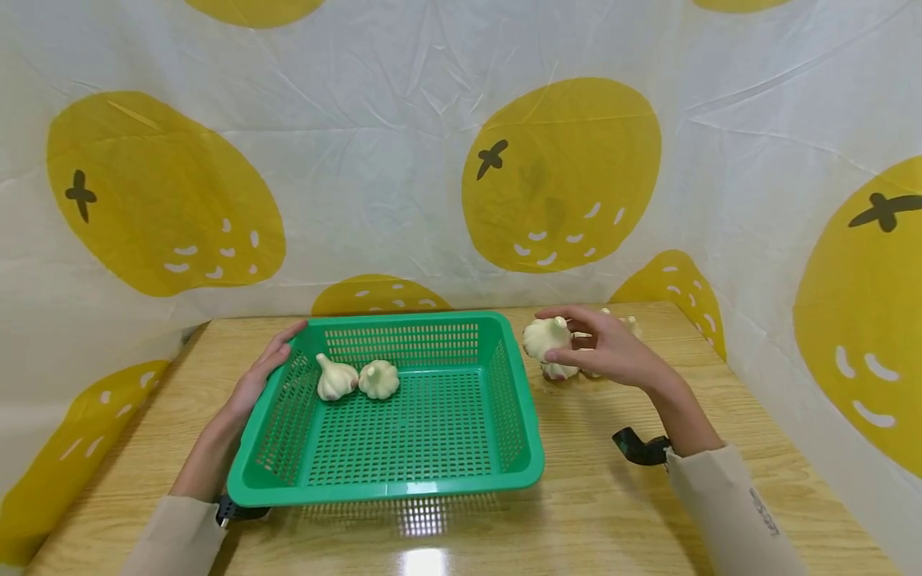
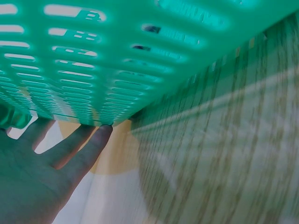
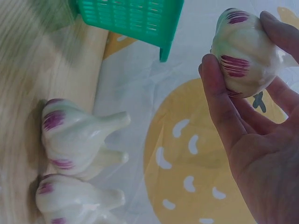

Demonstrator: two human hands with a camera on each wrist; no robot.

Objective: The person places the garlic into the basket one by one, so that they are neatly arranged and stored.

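Between the thumb and fingers of my right hand (image 1: 612, 348) is a garlic bulb (image 1: 547, 339), held above the table to the right of a green plastic basket (image 1: 421, 488). The right wrist view shows this bulb with purple streaks, fingertips on its sides. My left hand (image 1: 255, 380) holds the basket's left side near the far corner, thumb at the rim. In the left wrist view its fingers (image 2: 81, 149) reach along the perforated outer wall. Two garlic bulbs, one with its stem up (image 1: 336, 379) and one rounder (image 1: 378, 380), lie inside at the left.
More garlic bulbs (image 3: 70, 135) stand close together on the wooden table (image 1: 598, 488), partly behind my right hand in the head view. A white cloth (image 1: 374, 184) with yellow fruit prints hangs along the table's back and sides.
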